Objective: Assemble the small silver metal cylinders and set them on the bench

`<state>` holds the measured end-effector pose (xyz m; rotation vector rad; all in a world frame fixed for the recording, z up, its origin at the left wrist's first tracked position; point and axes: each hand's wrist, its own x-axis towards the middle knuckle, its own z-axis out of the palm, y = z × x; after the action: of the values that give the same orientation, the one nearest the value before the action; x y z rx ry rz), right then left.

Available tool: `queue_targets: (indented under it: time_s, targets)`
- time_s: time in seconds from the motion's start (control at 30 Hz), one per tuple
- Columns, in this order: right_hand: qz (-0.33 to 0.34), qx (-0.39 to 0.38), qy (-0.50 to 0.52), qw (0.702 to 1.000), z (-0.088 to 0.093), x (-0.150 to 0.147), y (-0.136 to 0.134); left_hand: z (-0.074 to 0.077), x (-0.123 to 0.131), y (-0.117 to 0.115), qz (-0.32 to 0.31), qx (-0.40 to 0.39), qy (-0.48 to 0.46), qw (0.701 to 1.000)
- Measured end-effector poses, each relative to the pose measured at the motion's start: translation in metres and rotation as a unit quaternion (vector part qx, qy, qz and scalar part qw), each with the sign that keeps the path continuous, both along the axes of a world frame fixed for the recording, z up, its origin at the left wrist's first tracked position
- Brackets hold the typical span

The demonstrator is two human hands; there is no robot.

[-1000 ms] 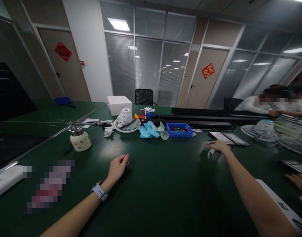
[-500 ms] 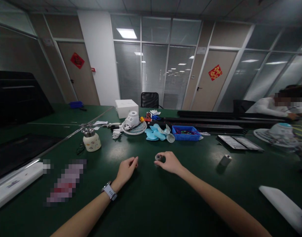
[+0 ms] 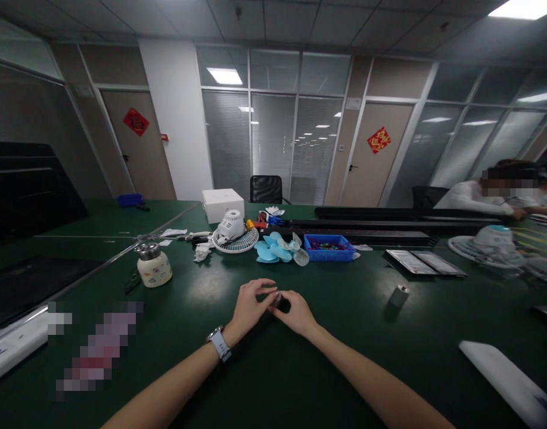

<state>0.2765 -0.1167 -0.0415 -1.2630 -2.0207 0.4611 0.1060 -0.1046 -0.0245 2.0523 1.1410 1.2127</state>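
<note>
Pinching, right hand (image 3: 299, 311): holds a small metal cylinder (image 3: 277, 298) between thumb and fingertips, half curled, with a gap in the loop toward the palm.
Left hand (image 3: 253, 302): half curled too, with thumb and fingertips at the same cylinder from the other side; cannot tell firm hold from light touch.
Small metal cylinder: sits between the 2 hands, mostly covered by fingers; on the green tabletop (image 3: 345, 369) or just above, cannot tell which.
Left wrist: wears a watch (image 3: 219, 344) with a pale strap.
2nd metal cylinder (image 3: 399, 295): stands on the tabletop to the right, well apart from the 2 hands.
Light-blue fan blades (image 3: 273, 248): lie in a heap beyond the hands, beside clear blades (image 3: 301, 256).
Blue tray (image 3: 329, 256): rests just right of the blades, with coloured pieces inside, too small to make out.
White fan housing (image 3: 232, 225): sits on a round white grille (image 3: 238, 245), left of the blades, near a white box (image 3: 223, 205).
Cream jar (image 3: 154, 273): stands upright on the left, with metal lid and printed figures.
Silver panels (image 3: 410, 261): lie side by side, 2 in number, beyond the 2nd metal cylinder.
Black bars (image 3: 372, 225): stretch along the table behind the tray.
Co-worker (image 3: 472, 199): leans over the table at far right, in pale sleeves.
</note>
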Motion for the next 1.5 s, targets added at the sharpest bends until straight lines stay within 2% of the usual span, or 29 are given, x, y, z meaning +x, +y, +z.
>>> queue_targets:
  time_s: [0.1, 0.23, 0.37, 0.5, 0.6, 0.8, 0.87, 1.0, 1.1, 1.17, 1.2, 1.3, 1.4, 1.5]
  targets:
    - [-0.002, 0.002, -0.007, 1.0, -0.001, 0.001, 0.001, 0.008, 0.0, 0.005, -0.017, -0.017, -0.016, 1.0]
    - [-0.013, -0.006, 0.001, 1.0, 0.0, 0.001, 0.001, 0.013, -0.02, 0.008, 0.023, 0.007, -0.033, 0.999]
    - [-0.002, -0.022, 0.014, 1.0, 0.005, 0.002, -0.002, -0.005, -0.054, 0.012, 0.064, -0.022, -0.02, 0.998]
    - [-0.003, -0.041, 0.016, 0.999, 0.007, 0.003, -0.003, -0.024, -0.073, 0.015, 0.047, -0.074, 0.007, 0.996]
    - [-0.013, -0.053, 0.019, 0.998, 0.006, 0.003, -0.003, -0.027, -0.074, 0.017, 0.027, -0.086, 0.038, 0.995]
    - [-0.012, -0.068, 0.056, 0.996, 0.006, 0.003, -0.001, -0.022, -0.072, 0.015, 0.007, -0.103, 0.047, 0.994]
    - [-0.004, -0.072, 0.069, 0.995, 0.005, 0.003, 0.001, -0.02, -0.071, 0.014, 0.023, -0.099, 0.038, 0.994]
    - [0.006, -0.088, 0.088, 0.992, 0.004, 0.004, 0.003, -0.018, -0.071, 0.015, 0.095, -0.1, 0.021, 0.99]
    - [0.026, -0.125, 0.137, 0.982, 0.002, 0.005, 0.005, -0.017, -0.071, 0.015, 0.137, -0.112, 0.03, 0.984]
    - [0.073, -0.176, 0.21, 0.959, 0.001, 0.007, 0.008, -0.017, -0.07, 0.016, 0.148, -0.115, 0.034, 0.982]
    - [0.102, -0.208, 0.259, 0.938, 0.0, 0.008, 0.01, -0.017, -0.07, 0.016, 0.15, -0.115, 0.033, 0.981]
    - [0.158, -0.303, 0.409, 0.846, -0.002, 0.014, 0.018, -0.017, -0.07, 0.017, 0.151, -0.111, 0.036, 0.982]
    - [0.164, -0.384, 0.496, 0.761, -0.001, 0.02, 0.023, -0.018, -0.069, 0.017, 0.148, -0.107, 0.046, 0.982]
    - [0.155, -0.425, 0.527, 0.719, 0.002, 0.024, 0.026, -0.018, -0.069, 0.017, 0.147, -0.105, 0.05, 0.982]
